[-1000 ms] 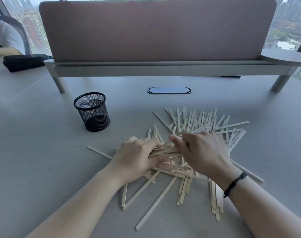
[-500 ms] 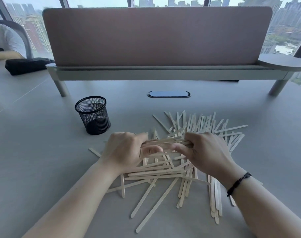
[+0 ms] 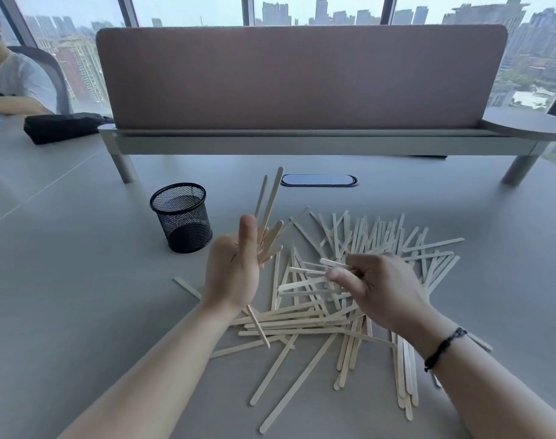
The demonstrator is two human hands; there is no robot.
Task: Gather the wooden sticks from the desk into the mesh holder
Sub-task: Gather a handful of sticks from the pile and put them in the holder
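Both hands grip wooden sticks: left hand an upright bundle, right hand a few.

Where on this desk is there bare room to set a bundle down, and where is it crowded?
Bare desk lies left of the mesh holder and the left hand, and also between the holder and the divider's leg. The scattered sticks crowd the middle and right, under the right hand.

Pale wooden sticks scattered crisscross on desk, black mesh holder upright to their left
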